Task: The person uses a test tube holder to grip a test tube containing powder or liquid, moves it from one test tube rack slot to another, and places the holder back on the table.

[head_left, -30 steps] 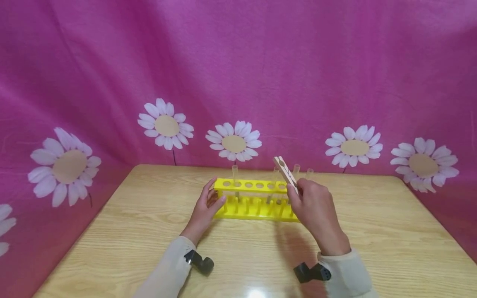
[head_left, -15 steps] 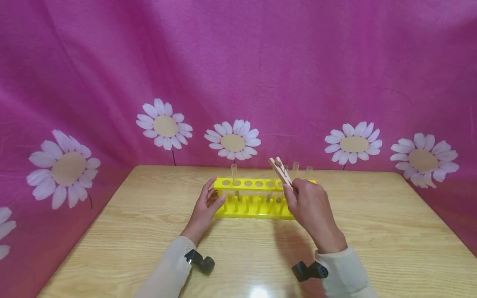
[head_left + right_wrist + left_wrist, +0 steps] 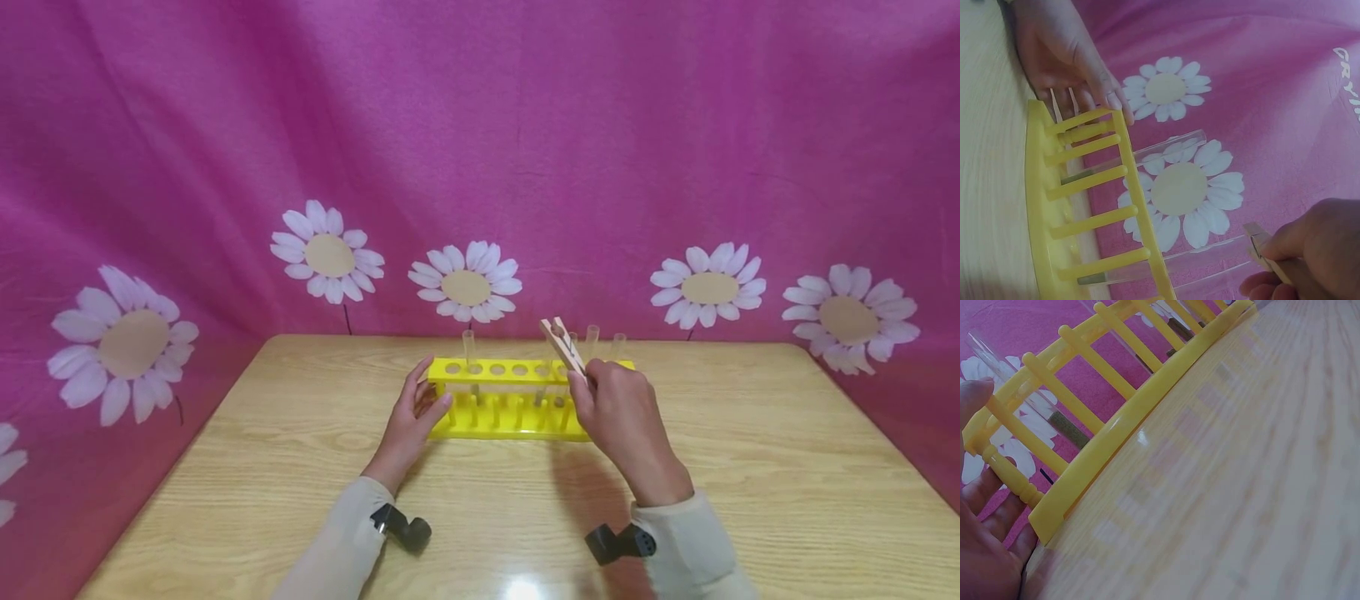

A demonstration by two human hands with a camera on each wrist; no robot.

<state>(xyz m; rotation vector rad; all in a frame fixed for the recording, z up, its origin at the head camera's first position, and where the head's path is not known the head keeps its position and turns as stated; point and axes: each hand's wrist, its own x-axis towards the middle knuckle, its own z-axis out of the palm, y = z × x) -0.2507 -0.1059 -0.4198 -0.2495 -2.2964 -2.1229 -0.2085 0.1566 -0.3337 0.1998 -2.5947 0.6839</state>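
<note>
A yellow test tube rack point(image 3: 517, 431) stands on the table with several clear test tubes upright in it. My left hand point(image 3: 405, 421) grips its left end, thumb in front and fingers behind the end post. A dark material fills the bottom of one tube point(image 3: 1067, 428) near that end. Over the right part of the rack, my right hand point(image 3: 622, 417) pinches a wooden clothespin point(image 3: 564, 346), tilted up and to the left. In the right wrist view, the clothespin's tip is right at the top of a tube point(image 3: 1210, 251). My right hand hides the rack's right end.
The wooden table point(image 3: 480, 517) reaches back to a pink cloth point(image 3: 525, 167) printed with white daisies. More tubes stick up behind the clothespin, among them a tube point(image 3: 592, 335) close to my right knuckles. Each wrist carries a small black camera point(image 3: 618, 546).
My right hand has shifted slightly left with the clothespin, whose tip now stands further left over the rack. My left hand keeps its grip on the rack's end.
</note>
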